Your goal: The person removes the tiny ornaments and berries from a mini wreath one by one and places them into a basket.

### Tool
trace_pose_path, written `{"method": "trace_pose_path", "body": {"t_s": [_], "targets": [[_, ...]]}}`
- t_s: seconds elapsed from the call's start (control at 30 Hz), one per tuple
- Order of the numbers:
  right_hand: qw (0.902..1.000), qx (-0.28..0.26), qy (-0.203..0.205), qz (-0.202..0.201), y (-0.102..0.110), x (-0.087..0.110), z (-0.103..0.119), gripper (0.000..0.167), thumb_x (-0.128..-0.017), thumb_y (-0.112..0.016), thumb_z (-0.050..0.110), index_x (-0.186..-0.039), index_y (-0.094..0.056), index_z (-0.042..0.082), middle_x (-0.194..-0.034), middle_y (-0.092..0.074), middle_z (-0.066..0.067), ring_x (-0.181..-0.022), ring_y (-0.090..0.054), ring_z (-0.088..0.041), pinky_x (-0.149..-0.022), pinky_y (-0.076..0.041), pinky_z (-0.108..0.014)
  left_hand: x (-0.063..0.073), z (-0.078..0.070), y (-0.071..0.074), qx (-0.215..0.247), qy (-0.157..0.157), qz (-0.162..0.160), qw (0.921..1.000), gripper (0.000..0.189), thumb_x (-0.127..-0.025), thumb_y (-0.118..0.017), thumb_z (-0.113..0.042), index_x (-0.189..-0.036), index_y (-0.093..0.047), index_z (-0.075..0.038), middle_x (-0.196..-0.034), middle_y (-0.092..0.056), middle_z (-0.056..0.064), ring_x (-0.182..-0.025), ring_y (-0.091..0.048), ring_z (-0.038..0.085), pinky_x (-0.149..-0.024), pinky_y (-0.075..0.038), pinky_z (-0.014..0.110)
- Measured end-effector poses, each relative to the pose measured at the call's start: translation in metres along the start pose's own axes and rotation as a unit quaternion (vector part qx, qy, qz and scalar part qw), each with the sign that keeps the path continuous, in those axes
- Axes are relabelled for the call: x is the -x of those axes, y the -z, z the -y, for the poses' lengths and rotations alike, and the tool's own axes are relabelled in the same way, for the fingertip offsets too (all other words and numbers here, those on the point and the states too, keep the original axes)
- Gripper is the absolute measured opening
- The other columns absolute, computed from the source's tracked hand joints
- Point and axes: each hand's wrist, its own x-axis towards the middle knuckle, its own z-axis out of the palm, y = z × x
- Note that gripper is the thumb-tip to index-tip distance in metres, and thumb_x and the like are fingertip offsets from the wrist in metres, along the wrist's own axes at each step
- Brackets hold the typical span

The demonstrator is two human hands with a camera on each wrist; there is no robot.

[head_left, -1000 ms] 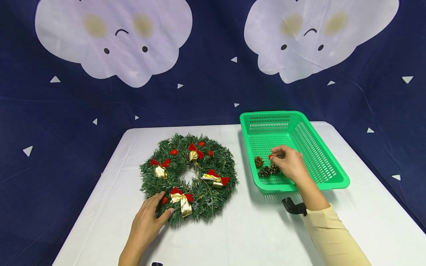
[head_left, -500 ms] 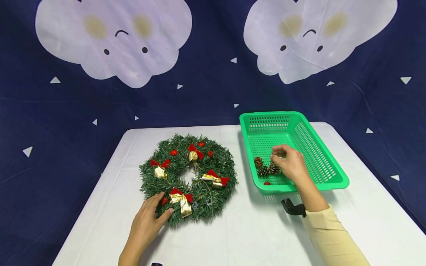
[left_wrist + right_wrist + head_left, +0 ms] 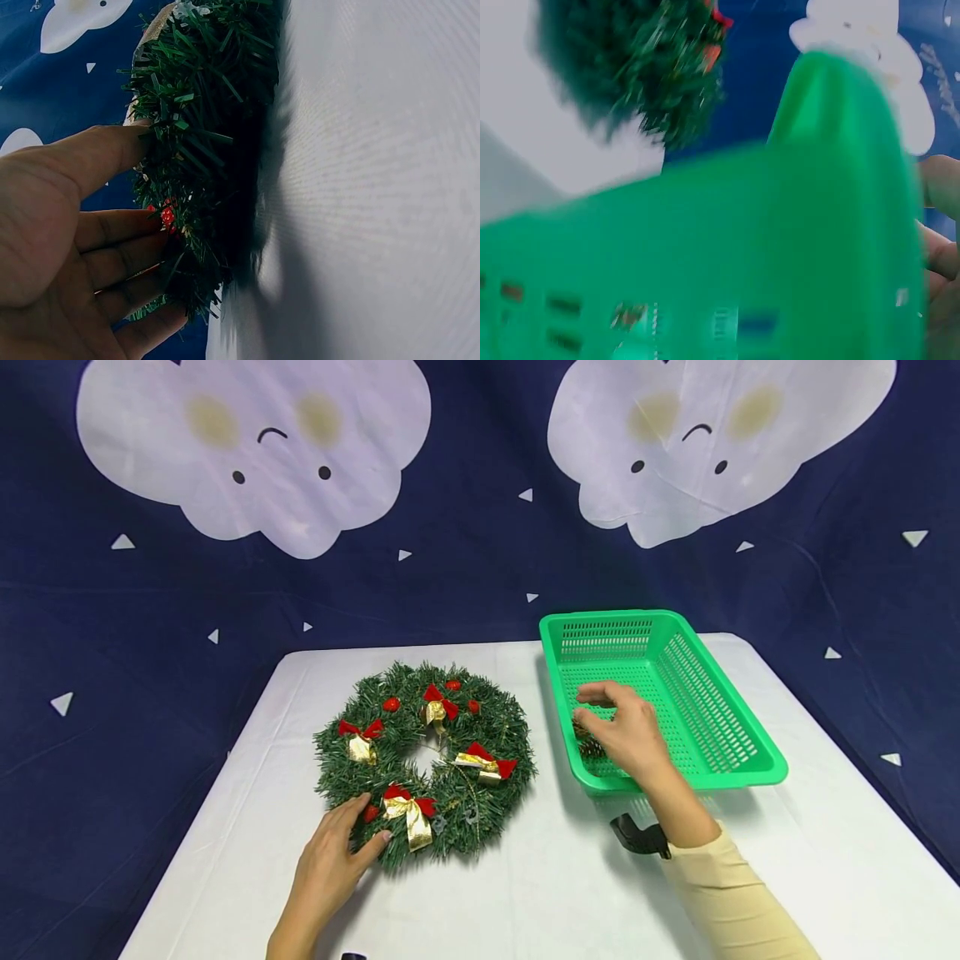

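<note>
A green Christmas wreath (image 3: pixel 345 777) lies on the white table, dressed with red-and-gold bows (image 3: pixel 408 814) and red berry-like ornaments (image 3: pixel 392 703). My left hand (image 3: pixel 326 860) rests at its near left edge, fingers and thumb spread either side of a red ornament (image 3: pixel 167 216). In the left wrist view the fingers reach fairly straight into the needles. My right hand (image 3: pixel 630 735) hovers inside the green basket (image 3: pixel 731 702), over brown pine cones (image 3: pixel 591 748) at its near left side. Thumb and fingers stand apart there, with nothing seen between them. The hand covers part of the cones.
The basket's tall wall (image 3: pixel 705 225) fills much of the right wrist view. White tablecloth (image 3: pixel 517 885) runs between wreath and basket. Behind the table hangs a dark blue backdrop (image 3: pixel 480 510) printed with clouds.
A small red ornament in my right fingers dropped into the basket's near end and is now hidden from view. The right hand then shifted left over the pine cones. The left hand stays put.
</note>
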Motion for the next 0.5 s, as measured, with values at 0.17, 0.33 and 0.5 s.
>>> {"method": "trace_pose_path", "body": {"t_s": [0.17, 0.33, 0.5], "targets": [[0.9993, -0.022, 0.03, 0.001, -0.008, 0.001, 0.018, 0.029, -0.084, -0.07, 0.016, -0.112, -0.065, 0.011, -0.105, -0.07, -0.008, -0.105, -0.059, -0.026, -0.085, -0.047, -0.045, 0.0, 0.0, 0.0, 0.003, 0.003, 0.001, 1.0, 0.065, -0.084, -0.069, -0.036, -0.137, -0.049, -0.004, -0.136, -0.053, 0.02, -0.127, -0.047, 0.038, -0.099, -0.041, 0.058], [0.9985, -0.027, 0.044, 0.015, -0.019, 0.003, 0.028, 0.028, -0.084, -0.071, 0.017, -0.111, -0.065, 0.012, -0.105, -0.069, -0.007, -0.102, -0.061, -0.023, -0.08, -0.048, -0.039, 0.001, 0.0, 0.0, 0.003, 0.003, 0.002, 1.0, 0.066, -0.084, -0.069, -0.037, -0.137, -0.049, -0.005, -0.136, -0.053, 0.021, -0.127, -0.046, 0.039, -0.099, -0.041, 0.058], [0.9966, -0.046, 0.056, 0.038, -0.031, 0.008, 0.038, 0.027, -0.083, -0.072, 0.018, -0.109, -0.066, 0.013, -0.106, -0.069, -0.004, -0.101, -0.061, -0.02, -0.082, -0.048, -0.037, 0.001, 0.001, 0.0, 0.003, 0.001, 0.0, 1.0, 0.066, -0.084, -0.069, -0.037, -0.137, -0.049, -0.004, -0.136, -0.053, 0.021, -0.127, -0.046, 0.039, -0.1, -0.041, 0.058]]}}
